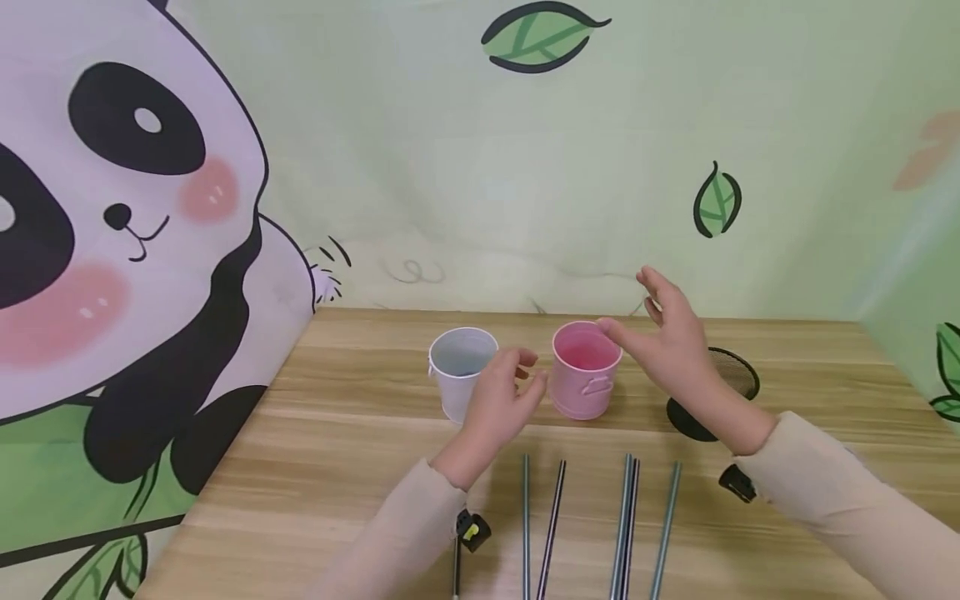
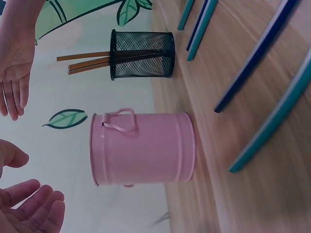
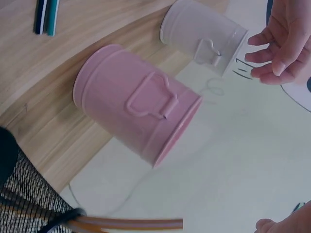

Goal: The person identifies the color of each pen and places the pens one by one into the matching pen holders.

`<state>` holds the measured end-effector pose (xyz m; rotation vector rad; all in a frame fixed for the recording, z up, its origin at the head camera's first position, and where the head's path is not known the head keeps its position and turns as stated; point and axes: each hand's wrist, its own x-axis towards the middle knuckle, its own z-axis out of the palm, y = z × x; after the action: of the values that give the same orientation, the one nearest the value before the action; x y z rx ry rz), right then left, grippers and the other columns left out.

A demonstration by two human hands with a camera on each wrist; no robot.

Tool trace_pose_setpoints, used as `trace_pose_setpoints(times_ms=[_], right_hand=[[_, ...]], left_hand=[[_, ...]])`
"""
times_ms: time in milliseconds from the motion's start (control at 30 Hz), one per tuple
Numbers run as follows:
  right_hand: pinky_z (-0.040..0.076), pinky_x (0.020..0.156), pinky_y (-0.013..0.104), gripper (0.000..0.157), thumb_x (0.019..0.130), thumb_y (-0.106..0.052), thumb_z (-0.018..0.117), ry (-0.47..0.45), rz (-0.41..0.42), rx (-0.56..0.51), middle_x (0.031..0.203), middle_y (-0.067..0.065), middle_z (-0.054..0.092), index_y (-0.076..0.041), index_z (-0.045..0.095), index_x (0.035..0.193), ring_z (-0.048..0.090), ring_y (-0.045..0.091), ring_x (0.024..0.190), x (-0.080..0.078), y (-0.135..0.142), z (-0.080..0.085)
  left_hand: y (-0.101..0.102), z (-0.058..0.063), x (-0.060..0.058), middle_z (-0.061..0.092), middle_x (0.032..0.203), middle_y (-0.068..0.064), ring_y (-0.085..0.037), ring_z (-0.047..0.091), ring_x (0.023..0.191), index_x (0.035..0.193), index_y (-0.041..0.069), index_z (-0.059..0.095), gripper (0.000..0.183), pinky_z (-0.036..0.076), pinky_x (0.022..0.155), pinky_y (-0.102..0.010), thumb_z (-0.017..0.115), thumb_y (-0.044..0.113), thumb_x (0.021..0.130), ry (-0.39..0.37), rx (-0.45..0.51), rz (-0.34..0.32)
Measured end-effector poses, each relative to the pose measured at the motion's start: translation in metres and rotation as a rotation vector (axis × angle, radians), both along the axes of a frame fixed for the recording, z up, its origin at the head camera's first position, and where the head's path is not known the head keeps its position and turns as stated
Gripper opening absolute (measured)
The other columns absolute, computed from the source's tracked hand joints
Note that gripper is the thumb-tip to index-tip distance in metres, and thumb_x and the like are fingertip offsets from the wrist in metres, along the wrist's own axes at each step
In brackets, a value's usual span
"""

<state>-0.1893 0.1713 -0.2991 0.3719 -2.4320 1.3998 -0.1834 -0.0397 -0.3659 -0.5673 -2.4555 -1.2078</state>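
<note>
A pink bucket (image 1: 587, 387) with small wire handles stands upright on the table. To its left is a white bucket (image 1: 456, 390), partly covered by my left hand (image 1: 501, 400). That hand hovers between the two buckets with its fingers loosely bent and holds nothing. My right hand (image 1: 670, 340) is raised at the right of the pink bucket, thumb near its rim, fingers spread and holding nothing. The left wrist view shows both hands apart from the pink bucket. Behind my right forearm stands a black mesh pen holder (image 2: 141, 65) with several orange-brown pencils (image 2: 90, 64) in it.
Several slim teal pencils (image 1: 526, 525) and dark blue pencils (image 1: 552, 527) lie on the wooden table (image 1: 337, 417), nearer to me than the buckets. A panda-print cloth (image 1: 450, 167) hangs behind the table. A black camera (image 1: 472, 530) sits by my left wrist.
</note>
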Motion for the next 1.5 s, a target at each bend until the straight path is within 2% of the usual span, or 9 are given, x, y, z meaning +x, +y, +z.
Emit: trace_pose_setpoints(times_ms=[133, 233, 467, 767, 1000, 1133, 1300, 1500], right_hand=[[0.028, 0.112, 0.046, 0.085, 0.085, -0.021, 0.072, 0.000, 0.018, 0.027, 0.151, 0.023, 0.027, 0.005, 0.019, 0.148, 0.028, 0.035, 0.140, -0.005, -0.003, -0.007], [0.028, 0.112, 0.047, 0.086, 0.085, -0.020, 0.072, -0.009, 0.024, 0.041, 0.151, 0.025, 0.027, 0.007, 0.019, 0.147, 0.027, 0.037, 0.140, -0.008, -0.003, -0.011], [0.031, 0.110, 0.049, 0.092, 0.081, -0.028, 0.076, -0.073, 0.007, 0.108, 0.149, 0.026, 0.030, 0.007, 0.022, 0.146, 0.033, 0.044, 0.134, -0.011, -0.002, -0.025], [0.029, 0.109, 0.055, 0.095, 0.081, -0.031, 0.076, -0.133, -0.003, 0.145, 0.151, 0.024, 0.028, 0.003, 0.018, 0.148, 0.030, 0.044, 0.136, -0.012, 0.001, -0.038], [0.024, 0.109, 0.061, 0.095, 0.081, -0.032, 0.075, -0.143, -0.018, 0.180, 0.151, 0.026, 0.026, 0.003, 0.017, 0.149, 0.024, 0.043, 0.139, -0.016, 0.007, -0.049], [0.025, 0.107, 0.063, 0.093, 0.081, -0.032, 0.075, -0.136, -0.039, 0.209, 0.150, 0.028, 0.026, 0.005, 0.021, 0.147, 0.025, 0.046, 0.137, -0.020, 0.009, -0.057], [0.022, 0.107, 0.066, 0.093, 0.080, -0.032, 0.076, -0.137, -0.063, 0.216, 0.150, 0.029, 0.026, 0.007, 0.022, 0.146, 0.024, 0.047, 0.137, -0.023, 0.009, -0.067], [0.020, 0.107, 0.066, 0.093, 0.080, -0.028, 0.077, -0.158, -0.047, 0.204, 0.149, 0.031, 0.026, 0.008, 0.022, 0.145, 0.024, 0.048, 0.137, -0.023, 0.007, -0.080]], left_hand=[[-0.003, -0.005, 0.003, 0.063, 0.102, -0.016, -0.028, 0.061, 0.088, 0.105, -0.002, 0.060, 0.022, 0.054, 0.074, -0.036, 0.062, 0.013, 0.089, -0.021, 0.014, -0.002], [-0.006, -0.010, 0.004, 0.063, 0.099, -0.014, -0.026, 0.061, 0.086, 0.103, -0.001, 0.060, 0.021, 0.054, 0.073, -0.033, 0.063, 0.014, 0.088, -0.041, 0.002, 0.010], [-0.012, -0.026, 0.008, 0.062, 0.095, -0.012, -0.023, 0.060, 0.084, 0.100, 0.000, 0.060, 0.020, 0.052, 0.075, -0.030, 0.065, 0.014, 0.087, -0.078, -0.034, 0.031], [-0.026, -0.040, 0.015, 0.061, 0.092, -0.012, -0.024, 0.059, 0.078, 0.094, 0.002, 0.060, 0.018, 0.049, 0.069, -0.028, 0.068, 0.013, 0.083, -0.150, -0.043, 0.121], [-0.043, -0.046, 0.028, 0.057, 0.086, -0.011, -0.017, 0.051, 0.070, 0.093, -0.001, 0.059, 0.021, 0.044, 0.064, -0.027, 0.068, 0.014, 0.082, -0.250, -0.079, 0.177], [-0.052, -0.049, 0.038, 0.055, 0.084, -0.012, -0.018, 0.049, 0.070, 0.094, -0.003, 0.059, 0.025, 0.043, 0.062, -0.029, 0.069, 0.015, 0.081, -0.301, -0.104, 0.203], [-0.062, -0.058, 0.047, 0.055, 0.083, -0.012, -0.019, 0.050, 0.072, 0.092, -0.003, 0.058, 0.026, 0.045, 0.063, -0.032, 0.070, 0.017, 0.081, -0.352, -0.125, 0.229], [-0.075, -0.070, 0.061, 0.054, 0.081, -0.010, -0.018, 0.049, 0.073, 0.089, -0.002, 0.058, 0.027, 0.045, 0.063, -0.032, 0.072, 0.018, 0.079, -0.408, -0.125, 0.264]])
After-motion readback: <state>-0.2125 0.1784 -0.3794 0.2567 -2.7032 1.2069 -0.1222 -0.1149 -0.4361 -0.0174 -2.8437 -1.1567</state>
